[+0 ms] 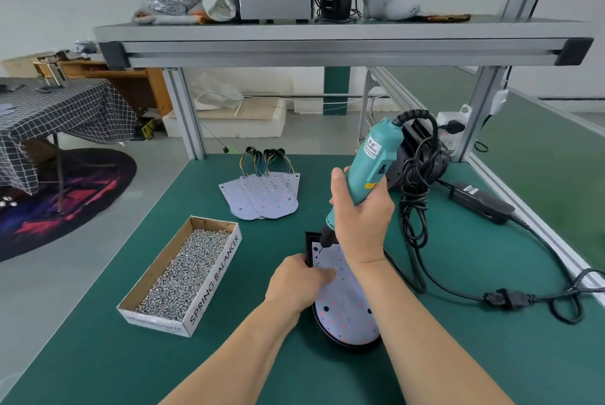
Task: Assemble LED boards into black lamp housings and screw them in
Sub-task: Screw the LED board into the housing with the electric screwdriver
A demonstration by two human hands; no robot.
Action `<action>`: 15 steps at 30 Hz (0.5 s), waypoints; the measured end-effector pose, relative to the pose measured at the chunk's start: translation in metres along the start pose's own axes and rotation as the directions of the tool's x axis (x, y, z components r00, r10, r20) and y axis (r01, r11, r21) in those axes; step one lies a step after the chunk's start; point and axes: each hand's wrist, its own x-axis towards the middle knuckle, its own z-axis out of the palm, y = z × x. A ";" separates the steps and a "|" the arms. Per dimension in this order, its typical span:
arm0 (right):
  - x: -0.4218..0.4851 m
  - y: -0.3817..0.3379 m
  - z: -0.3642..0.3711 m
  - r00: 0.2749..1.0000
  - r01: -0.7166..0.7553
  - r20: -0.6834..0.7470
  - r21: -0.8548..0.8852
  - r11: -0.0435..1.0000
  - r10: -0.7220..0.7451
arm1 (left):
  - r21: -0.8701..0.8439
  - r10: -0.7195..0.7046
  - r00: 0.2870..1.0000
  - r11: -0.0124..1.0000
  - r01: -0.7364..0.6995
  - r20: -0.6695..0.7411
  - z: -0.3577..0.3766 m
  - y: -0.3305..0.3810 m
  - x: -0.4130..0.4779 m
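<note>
A white LED board (347, 309) dotted with red LEDs lies inside a black lamp housing (352, 346) on the green mat in front of me. My right hand (360, 218) grips a teal electric screwdriver (370, 169), tilted, with its bit down on the board's far left corner. My left hand (299, 280) rests on the housing's left edge, its fingers lying on the board. Spare LED boards (262, 197) with coloured wires are stacked farther back.
A cardboard box of silver screws (183, 270) sits to the left. The screwdriver's black cable (415, 208) and power adapter (479, 201) lie on the right. More black housings (422, 156) stand behind the screwdriver. An aluminium shelf (340, 41) spans overhead.
</note>
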 end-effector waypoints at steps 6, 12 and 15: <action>0.000 0.003 0.003 1.000 0.006 0.022 -0.019 1.000 -0.005 | 0.014 -0.003 1.000 1.000 0.003 -0.009 0.000 -0.002 0.003; -0.002 0.005 0.004 0.999 0.012 0.034 -0.031 0.999 -0.010 | 0.032 -0.002 1.000 0.999 0.003 -0.020 0.001 -0.004 0.005; -0.003 0.006 0.003 0.999 0.013 0.040 -0.035 0.999 -0.011 | 0.039 0.000 1.000 0.999 0.001 -0.022 0.000 -0.005 0.007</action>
